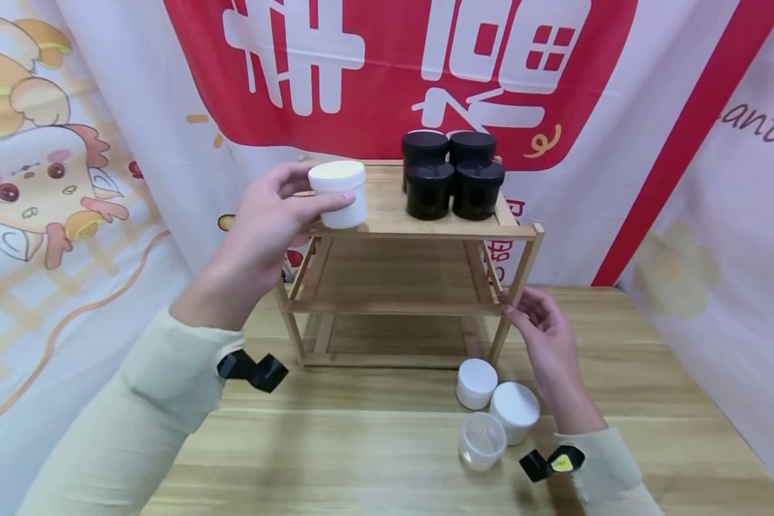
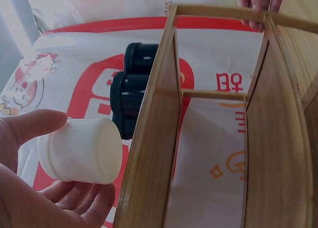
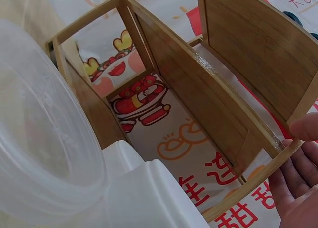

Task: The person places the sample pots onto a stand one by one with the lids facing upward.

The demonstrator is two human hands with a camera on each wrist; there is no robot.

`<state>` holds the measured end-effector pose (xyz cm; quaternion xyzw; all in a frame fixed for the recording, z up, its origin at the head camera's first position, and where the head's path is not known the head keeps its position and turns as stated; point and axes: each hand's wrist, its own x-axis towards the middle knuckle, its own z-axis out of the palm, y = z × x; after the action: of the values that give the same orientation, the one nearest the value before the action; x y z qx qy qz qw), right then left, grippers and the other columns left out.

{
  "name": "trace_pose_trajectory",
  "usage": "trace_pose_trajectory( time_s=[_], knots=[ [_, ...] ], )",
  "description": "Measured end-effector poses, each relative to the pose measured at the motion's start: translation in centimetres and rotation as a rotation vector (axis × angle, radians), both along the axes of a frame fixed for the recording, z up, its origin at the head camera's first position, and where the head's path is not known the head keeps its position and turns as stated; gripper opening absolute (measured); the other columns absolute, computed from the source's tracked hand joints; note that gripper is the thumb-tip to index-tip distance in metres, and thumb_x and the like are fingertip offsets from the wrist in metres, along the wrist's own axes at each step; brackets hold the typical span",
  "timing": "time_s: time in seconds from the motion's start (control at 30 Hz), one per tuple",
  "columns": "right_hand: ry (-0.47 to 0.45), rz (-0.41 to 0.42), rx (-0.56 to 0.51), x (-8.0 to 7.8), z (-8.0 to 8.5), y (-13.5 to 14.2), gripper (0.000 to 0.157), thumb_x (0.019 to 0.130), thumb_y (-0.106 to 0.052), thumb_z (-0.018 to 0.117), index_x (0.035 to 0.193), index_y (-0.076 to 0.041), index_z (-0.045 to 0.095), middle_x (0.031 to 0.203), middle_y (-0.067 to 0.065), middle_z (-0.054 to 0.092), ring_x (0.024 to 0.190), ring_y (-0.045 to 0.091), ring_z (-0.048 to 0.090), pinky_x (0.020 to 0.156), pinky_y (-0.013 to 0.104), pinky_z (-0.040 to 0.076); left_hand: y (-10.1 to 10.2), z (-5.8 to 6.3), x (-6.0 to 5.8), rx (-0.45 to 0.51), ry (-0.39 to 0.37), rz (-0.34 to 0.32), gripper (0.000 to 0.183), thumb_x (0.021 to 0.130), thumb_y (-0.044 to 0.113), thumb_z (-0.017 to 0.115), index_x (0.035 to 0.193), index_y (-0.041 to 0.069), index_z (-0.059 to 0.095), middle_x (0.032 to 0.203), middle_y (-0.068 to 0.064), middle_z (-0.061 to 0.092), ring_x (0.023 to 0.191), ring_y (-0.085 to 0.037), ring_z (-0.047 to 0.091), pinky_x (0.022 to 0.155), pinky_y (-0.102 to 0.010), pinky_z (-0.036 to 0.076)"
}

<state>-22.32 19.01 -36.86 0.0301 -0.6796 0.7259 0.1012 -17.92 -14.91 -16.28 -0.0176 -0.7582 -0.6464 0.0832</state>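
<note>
My left hand [image 1: 267, 208] holds a white lidded jar [image 1: 340, 204] between thumb and fingers at the left front of the wooden rack's top shelf [image 1: 380, 188]. In the left wrist view, a small gap shows between this white jar [image 2: 82, 151] and the shelf board. My right hand [image 1: 547, 337] pinches the right front post of the three-tier wooden rack [image 1: 521, 276], near its middle shelf. In the right wrist view, the thumb and fingers of my right hand [image 3: 300, 171] lie on either side of that post. Several black lidded jars [image 1: 454, 183] stand grouped on the top shelf's right side.
On the wooden table [image 1: 335, 459], two white lidded jars [image 1: 514, 408] and a translucent jar [image 1: 481, 441] stand close together, left of my right forearm. Printed cloth [image 1: 387, 64] hangs behind the rack and along both sides.
</note>
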Motion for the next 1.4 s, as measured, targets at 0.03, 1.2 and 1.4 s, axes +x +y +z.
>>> trace_pose_trajectory(
  time_s=[0.03,1.2,1.4],
  knots=[
    [-0.003,-0.001,-0.002,0.0,0.0,0.0,0.036,0.106,-0.004,0.064,0.142,-0.006,0.059,0.127,-0.007,0.075,0.120,0.010,0.066,0.102,0.015,0.056,0.0,0.2,-0.2,-0.008,-0.004,0.004,0.064,0.096,0.030,0.082,0.151,0.018,0.053,0.151,-0.004,0.060,0.133,-0.024,0.060,0.113,-0.052,0.049],
    [0.056,-0.011,-0.081,-0.1,-0.6,-0.2,0.037,0.101,0.005,0.068,0.137,-0.002,0.061,0.124,-0.005,0.078,0.118,0.011,0.070,0.099,0.018,0.058,2.9,4.2,-8.2,0.010,-0.260,0.125,0.063,0.095,0.015,0.082,0.150,0.018,0.050,0.157,-0.003,0.050,0.138,-0.022,0.051,0.110,-0.035,0.058],
    [0.058,-0.002,-0.069,-0.1,-0.7,-0.1,0.036,0.101,0.004,0.069,0.136,-0.003,0.062,0.125,-0.003,0.078,0.117,0.010,0.071,0.100,0.018,0.058,3.0,4.6,-10.3,0.038,-0.315,0.185,0.064,0.091,0.015,0.086,0.146,0.021,0.053,0.155,0.002,0.051,0.137,-0.020,0.051,0.106,-0.031,0.060]
  ],
)
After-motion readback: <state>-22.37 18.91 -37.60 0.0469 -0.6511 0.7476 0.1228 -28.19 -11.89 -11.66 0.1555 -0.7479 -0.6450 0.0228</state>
